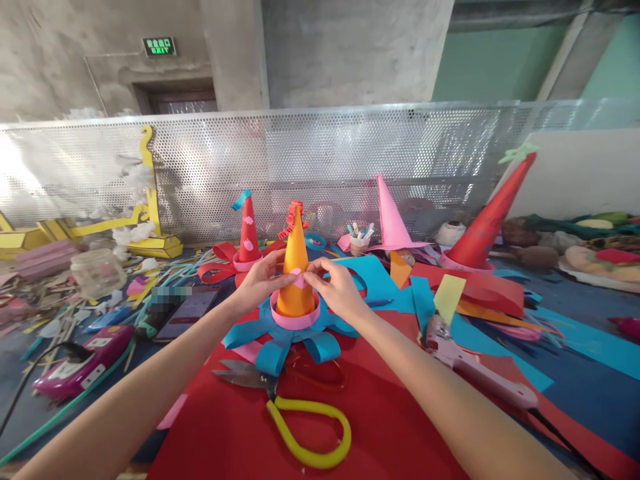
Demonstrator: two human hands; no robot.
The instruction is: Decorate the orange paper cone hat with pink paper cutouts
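- Orange cone (295, 250) stands upright in mid-view, btwn both hands; a red curled strip (294, 219) is around its tip.
- Cone's foot is inside a pink ring (296, 323), which sits on blue paper loops (275, 357) spread outwards; these lie over a red sheet (395, 420).
- Small pink pc. (298, 275) is on the front of cone, at fingertips of both hands.
- L hand (264, 277): fingers touch L side of cone, thumb next to pink pc.; thumb & index stand a little apart. Whether they pinch sth., I cannot tell.
- R hand (336, 283): thumb & index close together at R edge of pink pc.; if they pinch it or only press it on cone, I cannot tell.
- Scissors (273, 399) w/ yellow handle lie in front of the loops, on red sheet, blades to the L.
- Glue gun (475, 377), pink w/ black cord, lies R of R forearm, near a yellow paper pc. (450, 298).
- Behind: red cone w/ blue flag (247, 233) on L, pink pointed hat (393, 217) R of centre, taller red cone (490, 223) farther R, leaning.
- Far L: purple power strip (85, 367) w/ plug in it, & a clear jar (100, 275).
- Bkgd: perforated metal panel (320, 150), green exit sign (160, 46) above, on wall.
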